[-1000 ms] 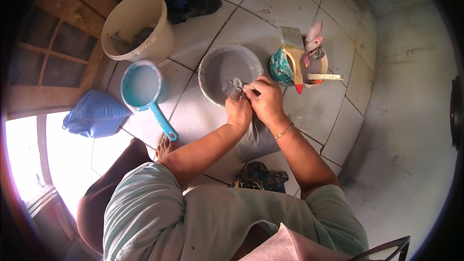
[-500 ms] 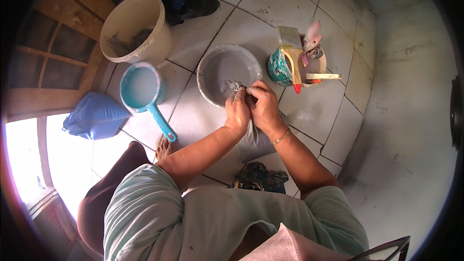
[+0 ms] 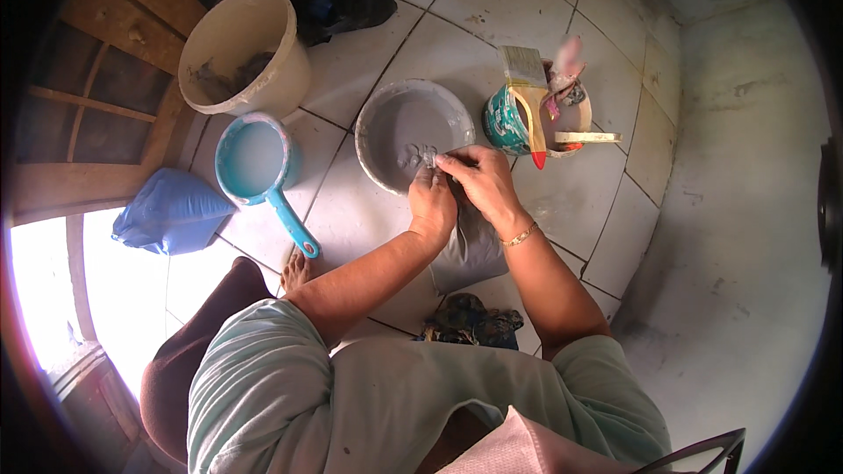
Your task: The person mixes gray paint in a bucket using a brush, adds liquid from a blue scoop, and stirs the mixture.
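Observation:
A clear plastic bag with grey contents (image 3: 470, 259) lies against the near side of a round tub (image 3: 413, 84), its gathered mouth over the tub's near rim. My left hand (image 3: 432, 211) is closed around the neck of the bag. The thumb and fingers of my right hand (image 3: 486, 180) pinch the bag's crumpled, grey-smeared end. Smooth grey material covers the inside of the tub, with a few lumps just under the bag's mouth. My fingers partly hide the bag's opening.
To the left are a blue dipper (image 3: 294, 224) of whitish liquid, a large cream bucket (image 3: 294, 66) and a blue bag (image 3: 167, 215). A green-labelled pail (image 3: 502, 123) at right carries a wide brush (image 3: 531, 105). Dark crumpled cloth (image 3: 474, 325) lies near me; a wall (image 3: 738, 211) rises at right.
My right hand has shifted slightly up and away from my left, its fingers now farther out on the bag's end. The left hand has barely moved.

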### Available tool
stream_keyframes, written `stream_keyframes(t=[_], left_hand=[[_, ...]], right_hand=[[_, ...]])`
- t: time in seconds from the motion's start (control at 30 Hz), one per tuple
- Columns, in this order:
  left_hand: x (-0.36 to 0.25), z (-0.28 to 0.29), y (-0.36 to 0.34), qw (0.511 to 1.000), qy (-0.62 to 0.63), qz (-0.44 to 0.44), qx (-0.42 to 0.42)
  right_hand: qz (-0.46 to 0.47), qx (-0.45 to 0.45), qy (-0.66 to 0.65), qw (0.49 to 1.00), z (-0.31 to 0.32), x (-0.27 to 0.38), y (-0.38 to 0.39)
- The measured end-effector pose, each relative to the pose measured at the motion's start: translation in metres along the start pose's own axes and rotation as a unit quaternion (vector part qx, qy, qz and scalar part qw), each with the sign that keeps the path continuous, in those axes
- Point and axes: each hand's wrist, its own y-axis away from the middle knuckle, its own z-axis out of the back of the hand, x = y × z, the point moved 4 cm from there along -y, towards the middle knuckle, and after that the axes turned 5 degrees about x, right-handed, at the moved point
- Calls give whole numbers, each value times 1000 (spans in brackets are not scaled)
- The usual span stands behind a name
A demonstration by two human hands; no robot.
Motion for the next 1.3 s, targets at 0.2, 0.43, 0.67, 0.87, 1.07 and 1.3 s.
stream_keyframes(t=[0.2, 0.43, 0.67, 0.87, 1.07, 1.3], left_hand=[[14, 1, -13, 995, -103, -13, 9], [24, 2, -21, 994, -104, -26, 18], [15, 14, -13, 997, -70, -31, -8], [12, 31, 0, 995, -102, 3, -5], [3, 35, 29, 991, -96, -78, -47], [-3, 35, 45, 970, -216, -103, -51]], right_hand=[[48, 9, 95, 994, 0, 1, -5], [124, -35, 127, 984, -10, 5, -13], [146, -114, 81, 979, -23, 8, -8], [179, -114, 156, 965, -34, 18, -3], [177, -120, 302, 929, -40, 29, 0], [144, -101, 330, 927, -44, 32, 10]])
